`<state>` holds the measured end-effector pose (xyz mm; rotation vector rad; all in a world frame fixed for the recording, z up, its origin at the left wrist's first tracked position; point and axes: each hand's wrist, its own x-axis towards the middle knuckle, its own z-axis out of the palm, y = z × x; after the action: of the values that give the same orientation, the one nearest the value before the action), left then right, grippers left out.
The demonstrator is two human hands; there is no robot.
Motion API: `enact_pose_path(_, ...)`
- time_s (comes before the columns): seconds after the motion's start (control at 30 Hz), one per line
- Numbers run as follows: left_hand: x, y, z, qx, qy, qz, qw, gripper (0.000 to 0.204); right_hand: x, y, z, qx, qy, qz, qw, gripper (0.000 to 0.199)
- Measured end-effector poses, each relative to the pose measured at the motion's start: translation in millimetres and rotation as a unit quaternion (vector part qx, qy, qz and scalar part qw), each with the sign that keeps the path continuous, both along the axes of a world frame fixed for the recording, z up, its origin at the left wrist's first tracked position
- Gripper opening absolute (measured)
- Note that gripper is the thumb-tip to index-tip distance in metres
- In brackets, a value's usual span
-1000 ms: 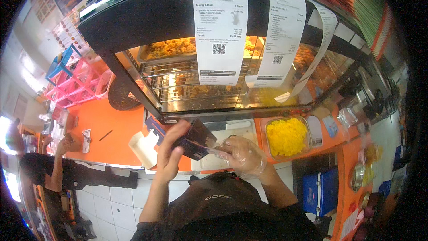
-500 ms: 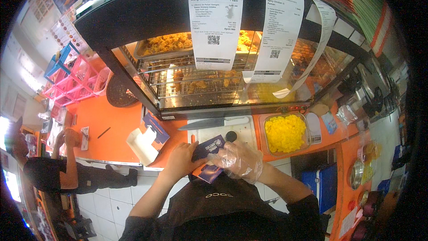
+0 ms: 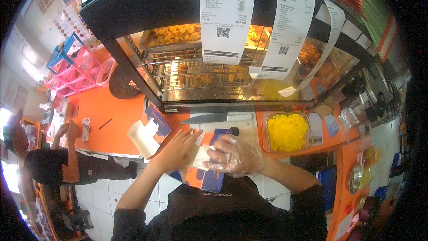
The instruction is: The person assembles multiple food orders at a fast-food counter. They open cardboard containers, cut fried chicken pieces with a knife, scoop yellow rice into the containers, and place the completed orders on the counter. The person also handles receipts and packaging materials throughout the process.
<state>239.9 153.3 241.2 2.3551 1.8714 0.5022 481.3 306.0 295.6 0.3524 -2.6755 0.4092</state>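
Below a glass-fronted warming cabinet stocked with fried chicken, a worker in black folds a flat blue-and-white paper food box at the near edge of the orange counter, just in front of the worker's body. Bare, the left hand lies on the box's left flap with fingers stretched out and close together. Sheathed in a clear plastic glove, the right hand curls its fingers onto the box's right side, though the glove's glare makes it hard to tell how tightly they grip. Beyond the box lies a large white-handled knife; to the right stands a clear tub of yellow rice. Long white paper receipts hang before the cabinet. At far left stands another person
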Motion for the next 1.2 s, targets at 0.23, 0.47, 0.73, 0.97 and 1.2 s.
enact_pose_path(0.23,-20.0,8.8,-9.4,-0.308,-0.026,0.151,0.939,0.051,-9.0,17.3,13.7,0.098,0.034,-0.012,0.995,0.042)
enact_pose_path(0.47,-64.5,-44.6,-60.1,-0.082,-0.128,0.342,0.927,0.053,-8.9,0.0,-62.9,-0.292,-0.082,-0.336,0.892,0.072)
enact_pose_path(0.73,26.7,-36.6,-100.0,0.067,-0.243,0.353,0.901,0.054,-30.8,-33.1,-109.6,-0.302,-0.059,-0.332,0.892,0.072)
enact_pose_path(0.97,52.3,-35.7,-66.8,0.061,-0.322,0.327,0.886,0.048,-25.9,2.6,-146.6,-0.341,-0.051,-0.498,0.796,0.041)
enact_pose_path(1.2,46.1,-39.9,-47.3,-0.033,-0.426,0.385,0.818,0.042,-11.3,19.2,-117.9,-0.381,-0.212,-0.402,0.805,0.048)
